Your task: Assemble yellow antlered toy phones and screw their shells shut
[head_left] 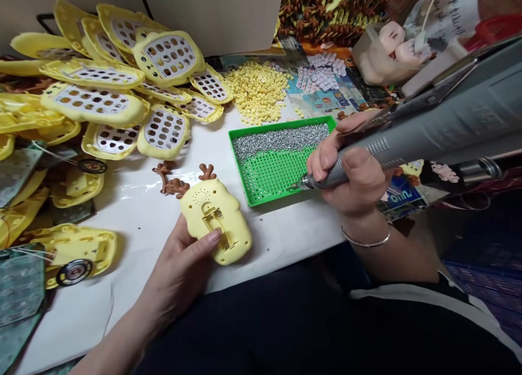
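Note:
My left hand (187,255) grips a yellow toy phone (236,212), its back turned up, the thumb lying by the open battery compartment. One brown antler (207,172) sticks up from the toy's top edge. My right hand (354,174) is wrapped round a grey electric screwdriver (391,130). The screwdriver's tip is over the right end of a green perforated tray (261,198). Small silver screws (281,138) fill the tray's far half; whether a screw sits on the tip I cannot make out clearly. Loose brown antlers (173,186) lie beside the toy.
Yellow front shells (169,57) with white grids are piled at the back left. Shells with speakers (74,272) and green circuit boards (20,282) lie at the left. Behind the tray are yellow buttons (255,92), white pieces (322,70) and a plastic tub (367,60).

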`<state>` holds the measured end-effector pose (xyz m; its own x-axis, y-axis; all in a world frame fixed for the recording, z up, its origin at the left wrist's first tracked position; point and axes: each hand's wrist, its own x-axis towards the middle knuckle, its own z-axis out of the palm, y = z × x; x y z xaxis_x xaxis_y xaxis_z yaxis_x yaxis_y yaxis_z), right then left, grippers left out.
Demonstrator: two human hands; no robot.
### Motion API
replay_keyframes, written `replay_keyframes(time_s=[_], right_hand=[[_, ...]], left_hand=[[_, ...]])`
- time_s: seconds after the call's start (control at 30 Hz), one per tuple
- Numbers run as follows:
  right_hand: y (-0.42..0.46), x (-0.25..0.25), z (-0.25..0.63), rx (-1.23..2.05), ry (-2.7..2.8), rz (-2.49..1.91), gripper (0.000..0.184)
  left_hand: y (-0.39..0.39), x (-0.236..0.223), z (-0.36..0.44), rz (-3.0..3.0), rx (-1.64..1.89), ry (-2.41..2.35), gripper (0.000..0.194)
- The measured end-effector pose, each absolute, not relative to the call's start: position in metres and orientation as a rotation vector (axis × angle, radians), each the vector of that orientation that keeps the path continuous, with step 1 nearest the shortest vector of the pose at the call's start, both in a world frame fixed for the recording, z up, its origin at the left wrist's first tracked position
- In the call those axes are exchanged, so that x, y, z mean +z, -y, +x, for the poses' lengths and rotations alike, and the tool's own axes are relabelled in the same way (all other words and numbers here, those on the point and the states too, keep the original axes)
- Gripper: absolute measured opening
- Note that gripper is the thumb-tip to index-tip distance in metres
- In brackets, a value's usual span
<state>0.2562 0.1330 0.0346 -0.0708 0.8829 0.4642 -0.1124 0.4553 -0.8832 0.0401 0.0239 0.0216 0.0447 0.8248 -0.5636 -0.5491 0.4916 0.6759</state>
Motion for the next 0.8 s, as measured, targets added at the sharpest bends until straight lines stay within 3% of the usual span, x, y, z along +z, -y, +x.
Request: replay_keyframes(time_s=[0.23,0.47,0.8], right_hand=[[-0.122,0.071,0.236,0.946,1.182,-0.572,0.022],[-0.082,0.139,0.196,1.263,1.234,-0.839,0.039],[-0.068,0.094,0.189,1.253,1.388,-0.606,0.035]], left_hand=[[-0.028,0.023,0.047,0.334,1.146,-1.046,0.061],[-0.025,0.024,0.048,0.309,1.201,-1.011,0.062],[-0.021,0.025,0.047,0.369,1.202,-1.008,0.063]])
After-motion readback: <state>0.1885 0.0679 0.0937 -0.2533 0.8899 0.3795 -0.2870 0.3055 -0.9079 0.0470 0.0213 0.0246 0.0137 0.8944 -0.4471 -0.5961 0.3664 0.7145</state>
